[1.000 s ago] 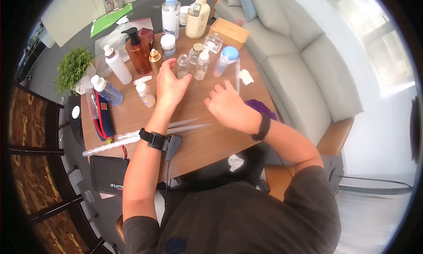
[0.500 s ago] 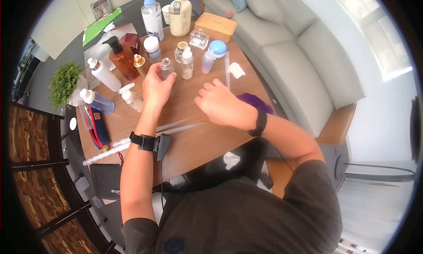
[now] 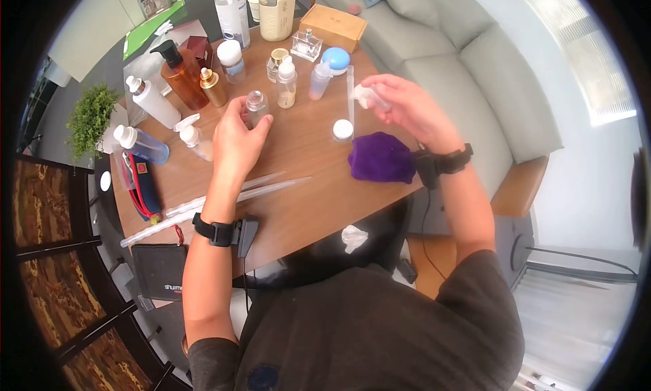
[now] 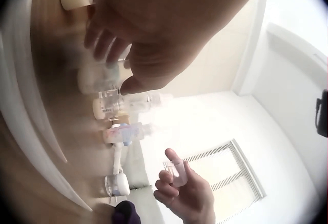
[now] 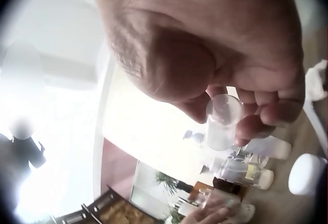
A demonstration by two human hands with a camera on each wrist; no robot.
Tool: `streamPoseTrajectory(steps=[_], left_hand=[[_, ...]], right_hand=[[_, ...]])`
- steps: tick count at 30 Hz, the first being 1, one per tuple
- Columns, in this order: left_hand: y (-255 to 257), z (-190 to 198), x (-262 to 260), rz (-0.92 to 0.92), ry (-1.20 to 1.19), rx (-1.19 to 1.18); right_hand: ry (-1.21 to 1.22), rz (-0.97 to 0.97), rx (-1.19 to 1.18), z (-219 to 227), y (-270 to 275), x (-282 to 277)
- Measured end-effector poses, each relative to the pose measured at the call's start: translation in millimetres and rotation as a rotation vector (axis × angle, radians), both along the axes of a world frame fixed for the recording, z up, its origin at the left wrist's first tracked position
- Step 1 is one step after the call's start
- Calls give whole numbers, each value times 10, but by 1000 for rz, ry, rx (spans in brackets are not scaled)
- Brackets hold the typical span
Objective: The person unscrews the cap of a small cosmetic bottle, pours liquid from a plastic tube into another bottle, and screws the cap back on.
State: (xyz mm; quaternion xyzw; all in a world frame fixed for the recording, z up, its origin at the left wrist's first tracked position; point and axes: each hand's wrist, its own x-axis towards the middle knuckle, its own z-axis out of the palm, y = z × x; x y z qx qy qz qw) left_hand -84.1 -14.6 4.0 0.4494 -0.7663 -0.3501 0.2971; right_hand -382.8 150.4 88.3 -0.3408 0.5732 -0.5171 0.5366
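Observation:
In the head view, my left hand (image 3: 237, 145) holds a small uncapped clear glass bottle (image 3: 257, 108) between thumb and fingers, its open neck upward. My right hand (image 3: 417, 113) is raised at the table's right side and pinches a clear, cup-shaped plastic cap (image 5: 223, 124) in its fingertips. The left wrist view shows that cap (image 4: 176, 173) upright in the air, apart from the bottles. Below the right hand stand a small white-lidded jar (image 3: 343, 130) and a bunched purple cloth (image 3: 383, 158). A clear pump bottle (image 3: 286, 86) stands right of the held bottle.
Behind are a gold-capped bottle (image 3: 277, 64), a perfume bottle (image 3: 306, 45), a blue-topped container (image 3: 335, 60) and a cardboard box (image 3: 331, 26). An amber pump bottle (image 3: 182, 77) and white pump bottle (image 3: 153, 104) stand left. Clear tubes (image 3: 183, 211) lie near the front edge.
My right hand has swung right and up, now with the clear cap visible in it, uncovering the purple cloth and white-lidded jar. The left hand has drawn the glass bottle slightly nearer.

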Motion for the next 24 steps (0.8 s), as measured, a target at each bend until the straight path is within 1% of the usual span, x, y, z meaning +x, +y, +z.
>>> streamPoseTrajectory(steps=[1, 2, 4, 5, 7, 8, 9, 11, 12, 14, 18, 20, 24], left_hand=[[26, 16, 4, -1, 1, -3], [36, 23, 9, -1, -1, -2], [50, 32, 7, -13, -18, -16], [49, 21, 3, -15, -21, -17], [44, -12, 8, -18, -6, -29], [46, -15, 8, -17, -10, -31], [51, -11, 10, -8, -11, -36], [60, -11, 21, 4, -14, -42], [63, -16, 25, 7, -13, -56], [74, -16, 33, 11, -11, -74], [56, -59, 24, 17, -2, -102], [51, -61, 22, 18, 7, -124], [49, -45, 22, 16, -5, -160]], right_hand=[[31, -41, 15, -15, 0, -12], [29, -41, 16, -43, -13, -19], [344, -28, -7, -143, -74, -24], [341, -31, -8, -243, -126, -32], [606, -26, -148, -417, -262, 30], [678, -49, -97, -427, -290, 93], [675, -47, -100, -452, -336, 118], [823, 9, -72, -526, -418, 136], [822, 10, -75, -570, -443, 145], [942, 40, -195, -652, -489, 152], [982, 102, -206, -706, -508, 156], [1042, 144, -205, -697, -503, 173], [1089, 191, -178, -581, -466, 184]])
